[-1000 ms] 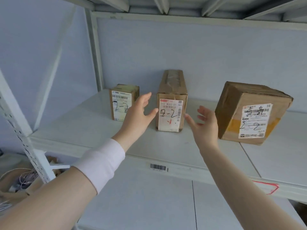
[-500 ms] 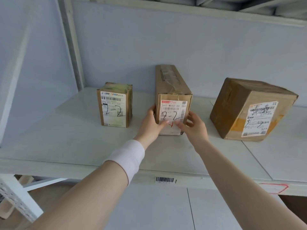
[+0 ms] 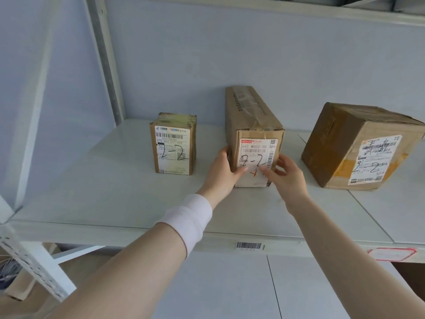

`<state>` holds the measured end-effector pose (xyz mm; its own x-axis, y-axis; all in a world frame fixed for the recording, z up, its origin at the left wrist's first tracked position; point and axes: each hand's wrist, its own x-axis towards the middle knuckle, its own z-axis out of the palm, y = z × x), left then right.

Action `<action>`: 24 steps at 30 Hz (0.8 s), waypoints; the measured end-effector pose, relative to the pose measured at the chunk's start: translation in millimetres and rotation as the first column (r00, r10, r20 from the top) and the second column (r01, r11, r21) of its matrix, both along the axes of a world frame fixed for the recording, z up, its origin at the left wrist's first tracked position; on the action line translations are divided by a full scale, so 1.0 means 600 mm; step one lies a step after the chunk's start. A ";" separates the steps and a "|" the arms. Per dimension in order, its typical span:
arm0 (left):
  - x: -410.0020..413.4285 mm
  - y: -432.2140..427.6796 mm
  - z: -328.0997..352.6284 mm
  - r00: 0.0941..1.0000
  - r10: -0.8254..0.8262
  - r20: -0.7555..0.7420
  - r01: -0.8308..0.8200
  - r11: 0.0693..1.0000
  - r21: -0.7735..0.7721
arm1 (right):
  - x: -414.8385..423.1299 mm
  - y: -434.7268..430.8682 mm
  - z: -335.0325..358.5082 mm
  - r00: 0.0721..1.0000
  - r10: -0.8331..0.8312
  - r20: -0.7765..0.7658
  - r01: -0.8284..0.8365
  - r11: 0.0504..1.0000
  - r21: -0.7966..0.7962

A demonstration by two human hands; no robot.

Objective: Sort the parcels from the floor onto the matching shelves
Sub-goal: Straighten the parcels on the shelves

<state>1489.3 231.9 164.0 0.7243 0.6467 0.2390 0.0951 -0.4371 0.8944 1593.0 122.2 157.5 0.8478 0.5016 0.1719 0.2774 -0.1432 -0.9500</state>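
Gripping the long parcel (image 3: pixel 254 143) mid-shelf (image 3: pixel 103 192), the left hand (image 3: pixel 222 173) and right hand (image 3: pixel 286 176) clasp its sides, thumbs across its label, seemingly firmly.

Three brown cardboard parcels stand on the white shelf (image 3: pixel 115 199), each label hand-marked "2-2". The small parcel (image 3: pixel 173 145) sits upright at left. The long parcel (image 3: pixel 253 134) in the middle runs back toward the wall, label end forward. The big parcel (image 3: pixel 358 146) sits at right, turned at an angle, dented on top.
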 end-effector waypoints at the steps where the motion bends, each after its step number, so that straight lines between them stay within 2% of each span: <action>1: -0.010 0.003 0.010 1.000 -0.004 -0.018 0.005 0.999 0.052 | -0.010 0.001 0.011 0.999 -0.039 0.016 0.039 0.999 -0.003; 3: -0.039 0.015 0.033 0.999 -0.028 -0.017 0.030 0.987 0.157 | -0.039 0.001 0.043 0.984 -0.153 0.093 0.149 0.987 0.054; 5: -0.078 0.035 0.062 0.994 -0.100 0.034 0.089 0.967 0.237 | -0.083 0.006 0.084 0.951 -0.252 0.179 0.218 0.957 0.191; 7: -0.120 0.066 0.094 0.979 -0.159 0.125 0.116 0.948 0.297 | -0.130 0.025 0.121 0.932 -0.270 0.242 0.186 0.929 0.319; 10: -0.174 0.131 0.129 0.960 -0.148 0.238 0.068 0.946 0.317 | -0.186 0.077 0.148 0.927 -0.203 0.315 0.073 0.922 0.379; 13: -0.212 0.199 0.127 0.955 -0.093 0.282 0.017 0.965 0.261 | -0.213 0.131 0.133 0.932 -0.136 0.335 0.009 0.935 0.355; 16: -0.226 0.249 0.093 0.968 -0.018 0.249 -0.027 0.984 0.174 | -0.211 0.169 0.092 0.957 -0.062 0.282 -0.016 0.964 0.266; 21: -0.200 0.287 0.011 0.999 0.043 -0.025 -0.041 0.997 0.071 | -0.176 0.211 0.028 0.991 0.024 0.129 -0.030 0.998 0.050; 24: -0.177 0.291 -0.023 0.993 0.031 -0.116 -0.025 0.998 0.049 | -0.158 0.233 0.001 0.997 0.081 -0.002 -0.081 0.997 -0.020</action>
<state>1382.9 406.7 150.2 0.7307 0.6574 0.1841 0.2109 -0.4740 0.8549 1498.1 261.8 158.2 0.8045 0.5719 0.1602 0.2875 -0.1389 -0.9477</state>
